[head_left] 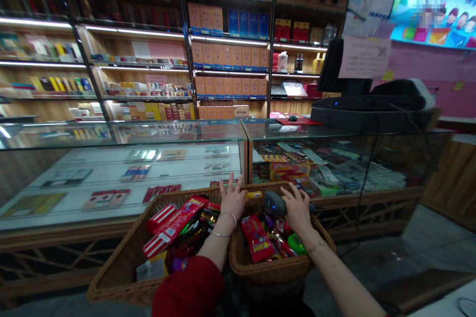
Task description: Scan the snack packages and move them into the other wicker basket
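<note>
My left hand [233,200] is spread above the inner edge of the larger wicker basket [111,267], beside a small yellow packet [253,195]. It holds nothing. That basket contains red-and-white striped packets [174,225] and other bright wrapped items. My right hand [296,207], fingers stretched apart, is over the far side of the smaller wicker basket [273,271]. Close against its left side is a dark grey rounded object [274,203] with a small blue light; whether they touch is unclear. A red packet [256,238] and a green item [296,244] lie below.
Glass display counters [178,131] stand directly behind the baskets, with flat packs inside. A dark checkout terminal [357,94] and its hanging cable [366,178] are at right. Lit shelves [230,72] of boxes line the wall, and a bright screen [439,5] hangs upper right.
</note>
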Tool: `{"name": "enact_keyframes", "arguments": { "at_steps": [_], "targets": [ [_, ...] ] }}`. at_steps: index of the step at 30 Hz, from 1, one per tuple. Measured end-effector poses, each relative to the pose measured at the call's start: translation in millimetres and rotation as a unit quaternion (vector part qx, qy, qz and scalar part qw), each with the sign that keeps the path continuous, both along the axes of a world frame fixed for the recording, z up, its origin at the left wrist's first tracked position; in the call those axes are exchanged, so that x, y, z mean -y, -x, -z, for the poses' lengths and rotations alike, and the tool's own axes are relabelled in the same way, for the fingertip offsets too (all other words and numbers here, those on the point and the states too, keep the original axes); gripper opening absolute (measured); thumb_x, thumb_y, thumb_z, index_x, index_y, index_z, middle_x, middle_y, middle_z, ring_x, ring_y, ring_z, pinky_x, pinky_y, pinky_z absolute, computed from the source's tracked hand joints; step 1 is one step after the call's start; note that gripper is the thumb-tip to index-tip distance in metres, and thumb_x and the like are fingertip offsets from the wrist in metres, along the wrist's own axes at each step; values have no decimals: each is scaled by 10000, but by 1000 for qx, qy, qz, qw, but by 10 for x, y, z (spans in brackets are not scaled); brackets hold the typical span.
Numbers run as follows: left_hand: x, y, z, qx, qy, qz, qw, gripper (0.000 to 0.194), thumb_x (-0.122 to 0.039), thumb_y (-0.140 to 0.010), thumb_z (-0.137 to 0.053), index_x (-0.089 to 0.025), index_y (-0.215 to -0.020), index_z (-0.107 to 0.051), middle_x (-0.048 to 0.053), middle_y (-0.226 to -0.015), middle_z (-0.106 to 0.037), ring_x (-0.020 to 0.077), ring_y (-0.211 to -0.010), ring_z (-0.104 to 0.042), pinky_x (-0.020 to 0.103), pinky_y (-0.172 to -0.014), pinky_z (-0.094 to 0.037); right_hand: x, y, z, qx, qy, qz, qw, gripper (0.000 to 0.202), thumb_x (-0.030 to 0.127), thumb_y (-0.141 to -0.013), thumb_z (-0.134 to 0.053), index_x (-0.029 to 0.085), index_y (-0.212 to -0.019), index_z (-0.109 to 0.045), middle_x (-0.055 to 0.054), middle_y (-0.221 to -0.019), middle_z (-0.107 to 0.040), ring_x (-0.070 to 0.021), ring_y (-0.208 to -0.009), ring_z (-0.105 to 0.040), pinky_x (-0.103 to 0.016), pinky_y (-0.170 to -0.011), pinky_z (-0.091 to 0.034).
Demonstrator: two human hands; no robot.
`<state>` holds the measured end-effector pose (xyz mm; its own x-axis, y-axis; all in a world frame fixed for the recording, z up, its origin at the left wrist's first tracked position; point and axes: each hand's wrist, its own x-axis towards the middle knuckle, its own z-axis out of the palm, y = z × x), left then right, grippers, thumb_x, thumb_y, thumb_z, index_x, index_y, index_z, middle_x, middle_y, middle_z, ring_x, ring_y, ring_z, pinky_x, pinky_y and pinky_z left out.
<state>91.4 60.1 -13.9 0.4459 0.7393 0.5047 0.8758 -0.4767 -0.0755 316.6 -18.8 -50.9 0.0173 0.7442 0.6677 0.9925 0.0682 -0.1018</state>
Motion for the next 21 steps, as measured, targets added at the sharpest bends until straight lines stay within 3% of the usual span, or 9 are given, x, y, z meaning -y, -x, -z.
{"name": "enact_keyframes", "arguments": {
  "at_steps": [21],
  "targets": [
    [-13,-2,20,-5,-6,-3,1000,239,-318,-780,-728,-293,-1018,-746,13,-1587,-355,397,-1503,-118,716,-1172,-89,23,25,-65,-38,10,-13,999,340,62,-750,-498,231,-962,-703,-29,-1310,-658,-263,-1414,-338,-474,-1083,-206]
  ]
}}
